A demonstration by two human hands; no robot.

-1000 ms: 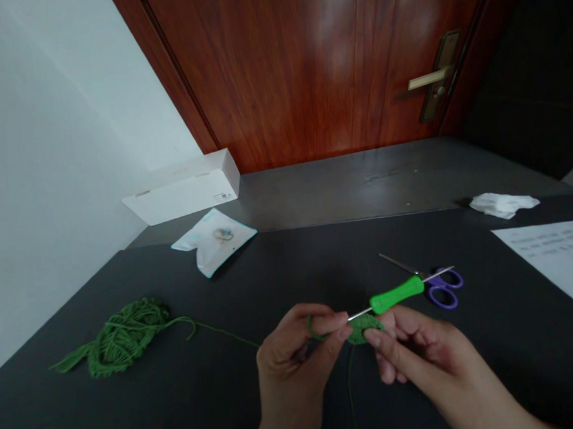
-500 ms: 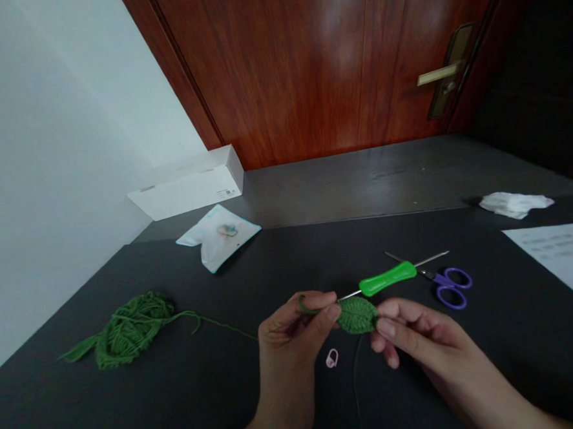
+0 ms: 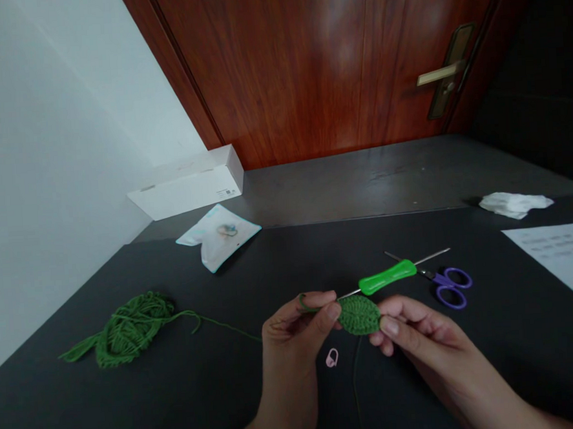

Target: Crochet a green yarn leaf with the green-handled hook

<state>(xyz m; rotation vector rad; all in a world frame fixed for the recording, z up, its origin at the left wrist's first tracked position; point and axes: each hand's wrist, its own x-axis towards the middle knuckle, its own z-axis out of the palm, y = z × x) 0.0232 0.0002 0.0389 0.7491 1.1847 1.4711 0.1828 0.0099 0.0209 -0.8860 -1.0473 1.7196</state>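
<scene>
Between my two hands is a small green crocheted oval piece (image 3: pixel 359 315). Thumb and fingers of my left hand (image 3: pixel 298 330) pinch its left end, with green yarn looped over a finger. A crochet hook with a bright green handle (image 3: pixel 387 277) has its left metal end at those fingertips and points up to the right. My right hand (image 3: pixel 420 332) pinches the right end of the piece. Yarn runs from my left hand to a green yarn bundle (image 3: pixel 133 330) at the left. A pink stitch marker (image 3: pixel 331 358) lies on the dark table (image 3: pixel 181 402) below the piece.
Purple-handled scissors (image 3: pixel 451 286) lie right of the hook. A white packet (image 3: pixel 220 237) and a long white box (image 3: pixel 192 184) are at the back left. Crumpled white tissue (image 3: pixel 515 204) and a printed sheet (image 3: pixel 561 256) are at the right.
My right fingers have shifted slightly at the piece's right end, and the lower ones are more curled in. More of the green piece shows between my hands.
</scene>
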